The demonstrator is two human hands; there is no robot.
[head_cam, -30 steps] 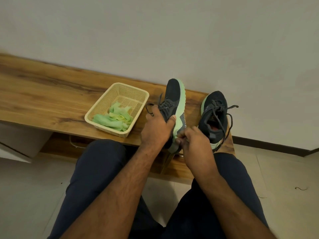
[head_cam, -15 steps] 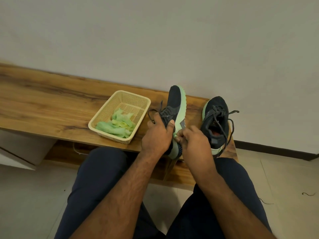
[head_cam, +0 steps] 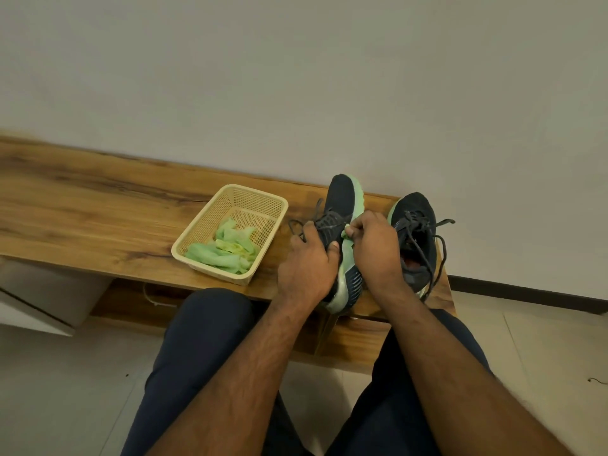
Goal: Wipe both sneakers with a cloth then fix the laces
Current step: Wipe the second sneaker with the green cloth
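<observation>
Two dark sneakers with mint-green soles are on the wooden bench. The left sneaker is tipped on its side, sole edge turned right. My left hand grips its upper around the laces. My right hand pinches a small green cloth against the sneaker's side, near the midsole. The right sneaker stands upright just right of my hands, its dark laces loose and hanging over the side.
A cream plastic basket holding more green cloths sits on the bench left of the sneakers. A white wall rises behind the bench. My knees in dark trousers are in front, above a tiled floor.
My right hand with the cloth has slid up the tipped sneaker's side, from near the heel toward the middle. My left hand keeps its grip.
</observation>
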